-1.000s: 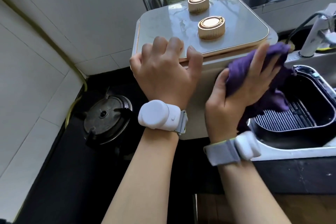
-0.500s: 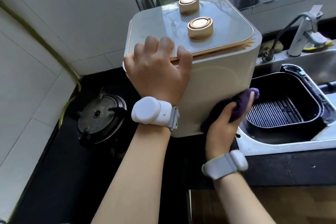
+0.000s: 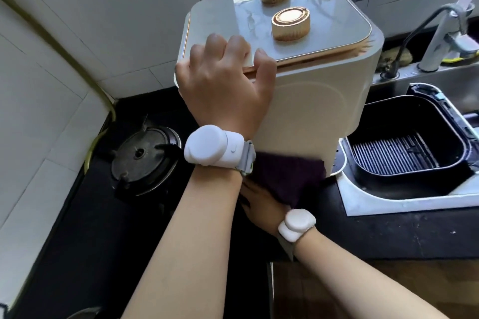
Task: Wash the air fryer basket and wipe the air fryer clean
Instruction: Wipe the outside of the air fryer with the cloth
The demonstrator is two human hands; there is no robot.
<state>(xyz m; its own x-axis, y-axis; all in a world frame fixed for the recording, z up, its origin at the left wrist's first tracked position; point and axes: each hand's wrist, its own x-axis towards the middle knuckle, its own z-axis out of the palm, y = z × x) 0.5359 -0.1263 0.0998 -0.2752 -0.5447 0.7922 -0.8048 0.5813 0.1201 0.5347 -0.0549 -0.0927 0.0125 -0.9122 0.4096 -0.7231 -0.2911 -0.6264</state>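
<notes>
Air fryer (image 3: 311, 111) under left hand (image 3: 223, 96), no legible branding; purple cloth (image 3: 287, 176) below.

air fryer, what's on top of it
Two gold knobs and the left hand, gripping the air fryer lid's near edge. What lies beneath that hand is hidden.

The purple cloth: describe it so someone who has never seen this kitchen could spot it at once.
Start at the tall cream air fryer with two gold knobs, on the black countertop beside the sink. At the bottom of its near side, below the left hand gripping its top edge, the right hand presses the purple cloth against the body. It is the only dark purple, soft item there.
</notes>
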